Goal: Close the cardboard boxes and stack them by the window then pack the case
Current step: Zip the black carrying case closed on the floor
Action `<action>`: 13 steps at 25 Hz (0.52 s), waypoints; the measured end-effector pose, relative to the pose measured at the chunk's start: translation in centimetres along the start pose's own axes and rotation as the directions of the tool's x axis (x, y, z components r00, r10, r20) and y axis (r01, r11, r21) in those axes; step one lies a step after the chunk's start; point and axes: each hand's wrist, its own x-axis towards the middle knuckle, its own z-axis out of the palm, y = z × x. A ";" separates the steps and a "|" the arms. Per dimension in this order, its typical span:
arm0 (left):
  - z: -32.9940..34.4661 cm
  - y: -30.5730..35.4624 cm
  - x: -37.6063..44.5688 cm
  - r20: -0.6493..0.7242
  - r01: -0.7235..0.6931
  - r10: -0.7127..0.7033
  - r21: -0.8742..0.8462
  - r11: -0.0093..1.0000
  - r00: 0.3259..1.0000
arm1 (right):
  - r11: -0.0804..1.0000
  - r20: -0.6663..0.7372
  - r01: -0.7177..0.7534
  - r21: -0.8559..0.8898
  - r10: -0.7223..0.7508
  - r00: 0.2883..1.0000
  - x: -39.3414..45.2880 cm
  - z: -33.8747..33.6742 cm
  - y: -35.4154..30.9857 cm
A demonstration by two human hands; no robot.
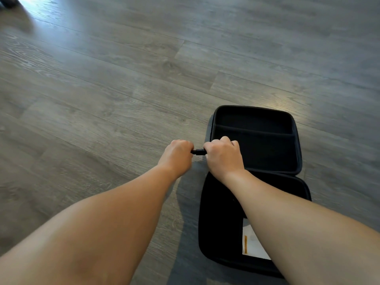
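Case [257,145] lies flat on the grey plank floor [102,79], both halves splayed open for loading; a white sheet [251,243] sits in its near half. At the case's left edge, my left hand [178,156] and right hand [224,156] each curl tight round one end of a small black cylindrical part [198,151], held level between them, probably to join or twist it before packing.

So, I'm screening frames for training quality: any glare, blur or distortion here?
Head view: window glare washes out the floor at top left, with a softer sheen beyond the open black case; wide-angle stretch enlarges the forearms; slight softness on the left hand, right hand and the small black object they grip.
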 end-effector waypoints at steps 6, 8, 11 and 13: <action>0.4 6.8 -0.4 0.016 -0.164 0.164 -0.014 0.986 0.986 | 0.993 0.005 -0.081 0.083 0.081 0.997 -4.4 -2.2 6.0; 1.0 9.4 -0.7 0.040 -0.245 0.245 0.011 0.969 0.969 | 0.982 0.032 -0.145 0.119 0.142 0.989 -6.5 -2.8 8.0; 2.8 13.2 -1.6 0.117 -0.288 0.284 0.020 0.957 0.952 | 0.956 0.082 -0.246 0.158 0.235 0.968 -9.4 -3.6 10.7; 4.0 14.9 -2.0 0.171 -0.301 0.291 0.032 0.953 0.941 | 0.946 0.125 -0.286 0.154 0.269 0.955 -11.1 -3.6 12.1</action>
